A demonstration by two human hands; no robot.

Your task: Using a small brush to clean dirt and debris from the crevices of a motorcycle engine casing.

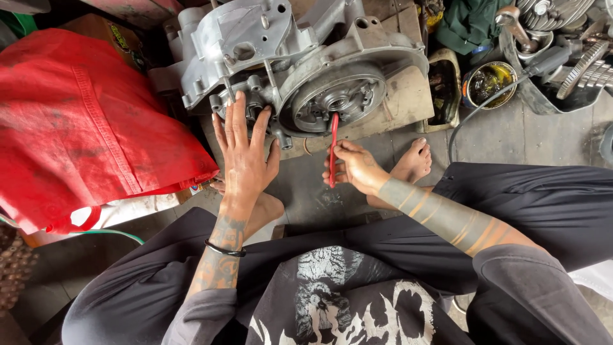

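Note:
A grey metal engine case (281, 45) rests on a wooden board (408, 96) on the floor in front of me. My left hand (244, 156) lies flat with fingers spread against the case's lower left side, near some studs. My right hand (354, 167) grips a slim red-handled tool (333, 144) held upright, its tip reaching into the round opening (336, 102) of the case. My crossed legs in dark trousers and both bare feet lie just below the hands.
A red fabric bag (83, 121) fills the left side. At the right stand a tin of dark liquid (489, 83), a black cable (476, 112), a metal tray (549, 96) with gears and parts, and a green cloth (469, 22).

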